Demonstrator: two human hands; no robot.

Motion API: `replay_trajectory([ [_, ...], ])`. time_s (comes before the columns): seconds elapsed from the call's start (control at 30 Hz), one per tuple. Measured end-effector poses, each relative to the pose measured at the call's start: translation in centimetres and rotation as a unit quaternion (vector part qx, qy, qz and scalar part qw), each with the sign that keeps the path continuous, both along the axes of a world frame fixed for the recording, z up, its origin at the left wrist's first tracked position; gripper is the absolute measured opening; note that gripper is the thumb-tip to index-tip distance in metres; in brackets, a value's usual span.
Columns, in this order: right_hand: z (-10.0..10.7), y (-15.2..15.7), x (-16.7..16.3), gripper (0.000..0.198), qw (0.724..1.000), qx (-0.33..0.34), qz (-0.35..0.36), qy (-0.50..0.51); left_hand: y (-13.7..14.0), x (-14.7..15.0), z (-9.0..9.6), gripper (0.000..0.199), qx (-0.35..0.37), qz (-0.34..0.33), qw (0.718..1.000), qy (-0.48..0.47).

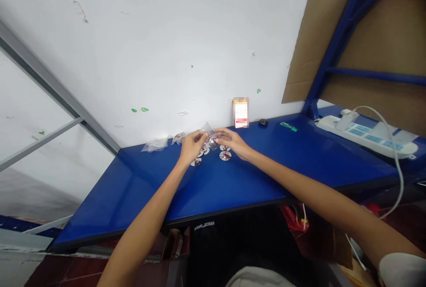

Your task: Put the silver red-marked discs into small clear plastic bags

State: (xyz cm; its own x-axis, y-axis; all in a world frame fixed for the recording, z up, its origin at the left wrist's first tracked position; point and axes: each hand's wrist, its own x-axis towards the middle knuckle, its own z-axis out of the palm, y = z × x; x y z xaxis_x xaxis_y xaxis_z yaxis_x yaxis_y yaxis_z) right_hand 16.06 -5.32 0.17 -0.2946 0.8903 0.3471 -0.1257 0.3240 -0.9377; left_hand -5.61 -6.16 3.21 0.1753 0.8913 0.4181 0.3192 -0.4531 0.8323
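A small clear plastic bag (207, 128) is held between my two hands above the far part of the blue table. My left hand (193, 147) pinches its left side. My right hand (234, 143) is closed at the other side, its fingers on a shiny round piece (213, 141) at the bag; whether that piece is fully inside I cannot tell. Below the hands lie several round discs with white rims and red-dark prints, among them one disc (225, 156) near my right hand and another disc (196, 162) under my left. Some are partly hidden by my fingers.
Flat clear bags (156, 145) lie at the back left of the blue table (213, 189). Along the wall are a blurred card (241, 112), a small black object (263, 122) and a green piece (288, 126). A white power strip (366, 137) with a cable sits at right.
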Motion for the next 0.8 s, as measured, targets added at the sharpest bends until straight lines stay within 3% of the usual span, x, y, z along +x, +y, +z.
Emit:
replay_trajectory([
  [0.13,0.4,0.3,0.3,0.048,0.998,0.043,-0.021,-0.034,0.2,-0.6,0.2,0.025,0.009,-0.026,0.999,0.036],
  [0.33,0.5,0.6,0.3,0.04,0.999,0.014,-0.041,-0.01,0.1,-0.4,-0.2,0.022,-0.001,-0.034,0.999,0.036],
  [0.5,0.3,0.8,0.6,0.036,0.999,0.013,-0.023,-0.028,0.3,-0.9,0.0,0.04,-0.031,-0.058,0.994,0.085],
  [0.6,0.2,1.0,0.8,0.042,1.0,0.006,-0.017,-0.024,0.0,-0.9,0.1,0.03,-0.06,-0.059,0.995,0.061],
  [0.67,0.2,0.9,0.8,0.047,1.0,0.006,-0.009,-0.021,-0.4,-0.7,0.4,0.038,-0.024,-0.041,0.996,0.072],
  [0.73,0.3,0.8,0.8,0.05,1.0,0.004,0.005,-0.018,-1.0,-0.5,0.9,0.049,0.06,-0.049,0.989,0.126],
  [0.8,0.3,0.8,0.9,0.051,1.0,0.006,0.018,-0.017,-1.3,-0.6,1.4,0.041,0.131,-0.081,0.97,0.188],
])
